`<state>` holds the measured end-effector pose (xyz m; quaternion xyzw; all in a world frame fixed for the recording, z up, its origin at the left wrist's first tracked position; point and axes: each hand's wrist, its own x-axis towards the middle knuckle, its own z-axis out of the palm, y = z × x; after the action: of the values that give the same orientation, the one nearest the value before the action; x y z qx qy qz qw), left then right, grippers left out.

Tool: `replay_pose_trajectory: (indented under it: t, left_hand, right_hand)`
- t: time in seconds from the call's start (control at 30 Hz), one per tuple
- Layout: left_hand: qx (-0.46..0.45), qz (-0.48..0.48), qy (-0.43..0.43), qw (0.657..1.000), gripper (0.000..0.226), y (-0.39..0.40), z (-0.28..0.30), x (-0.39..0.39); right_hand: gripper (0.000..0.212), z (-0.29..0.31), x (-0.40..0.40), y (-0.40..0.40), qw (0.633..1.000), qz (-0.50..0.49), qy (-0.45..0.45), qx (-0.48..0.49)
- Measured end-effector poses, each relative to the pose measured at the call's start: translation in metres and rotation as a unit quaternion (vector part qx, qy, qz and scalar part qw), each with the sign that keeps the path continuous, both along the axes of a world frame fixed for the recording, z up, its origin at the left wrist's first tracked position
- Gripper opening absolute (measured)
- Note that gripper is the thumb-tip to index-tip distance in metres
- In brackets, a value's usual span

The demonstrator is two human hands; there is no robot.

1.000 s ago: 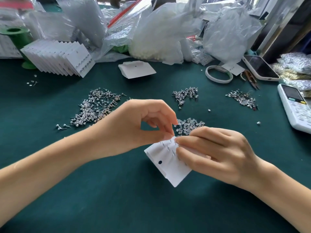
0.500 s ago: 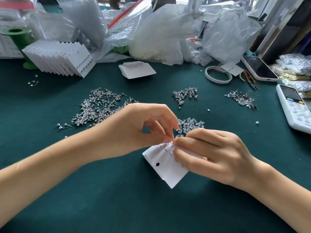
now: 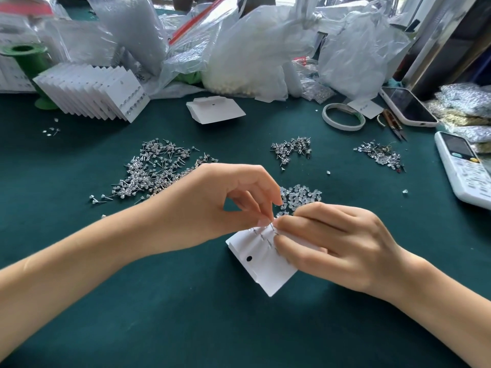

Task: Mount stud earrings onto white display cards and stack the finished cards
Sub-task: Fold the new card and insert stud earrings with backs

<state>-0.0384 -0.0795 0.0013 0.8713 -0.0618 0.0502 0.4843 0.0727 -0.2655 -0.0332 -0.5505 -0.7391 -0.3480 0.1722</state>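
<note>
Since the earlier frames, both hands and the card have shifted a little toward the near left, and the pinch has tightened at the card's top edge. At far left a green spool (image 3: 25, 58) stands behind a fanned stack of finished cards (image 3: 93, 92), the front one showing rows of studs. Below it, a large heap of loose stud earrings (image 3: 154, 168) lies on the green table (image 3: 186, 328). The left hand (image 3: 210, 205) has thumb and forefinger pressed together on a stud post at the upper edge of the white display card (image 3: 261, 269). This card is held just above the table, tilted, with several posts sticking through it and a round hole near its middle. The right hand (image 3: 337, 245) pinches the card's right side, with fingertips meeting those of the left. Behind the hands lies a small heap of clear backs (image 3: 300, 195), and farther back a blank card (image 3: 215, 110). To the right are a tape roll (image 3: 342, 116), a phone (image 3: 407, 106) and a white handset (image 3: 465, 168).
</note>
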Motion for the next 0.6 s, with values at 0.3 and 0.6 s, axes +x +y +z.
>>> replay_pose_trajectory:
  t: [0.3,0.6]
  left_hand:
    - [-0.005,0.006,-0.004,1.0,0.02,0.0024,-0.0004,0.0001]
    - [0.006,-0.001,0.002,1.0,0.018,0.0038,-0.002,0.0]
  right_hand:
    - [0.022,0.0007,-0.0005,0.001,1.0,-0.003,0.002,0.003]
    - [0.026,-0.0004,-0.0003,0.0001,1.0,-0.002,-0.002,0.006]
